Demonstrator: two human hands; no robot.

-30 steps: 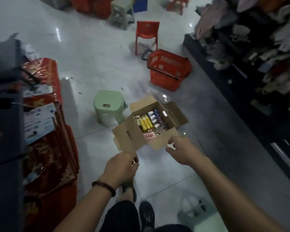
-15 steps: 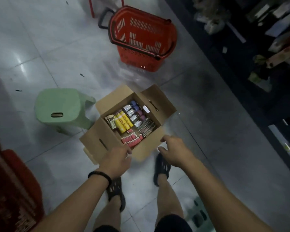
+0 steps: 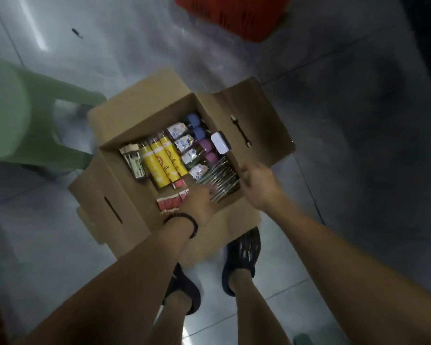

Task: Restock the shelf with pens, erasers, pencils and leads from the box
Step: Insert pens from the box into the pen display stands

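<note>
Open cardboard box (image 3: 139,115) on the floor, just ahead of the person's feet. Inside it: yellow tubes (image 3: 159,163) at centre, red packs (image 3: 169,202) against the near wall, silvery pens (image 3: 222,175) in the near right corner. Left hand (image 3: 199,197) and right hand (image 3: 258,183) meet over the pens; blur hides whether either grips. Green stool (image 3: 23,115) left of the box.

Dim, motion-blurred view with glare on the glossy floor (image 3: 35,33).

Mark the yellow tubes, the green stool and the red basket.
yellow tubes (image 3: 163,162): head view, label of the middle tube.
green stool (image 3: 15,108): head view, its blurred seat.
red basket (image 3: 237,18): head view, its slotted side wall.
</note>
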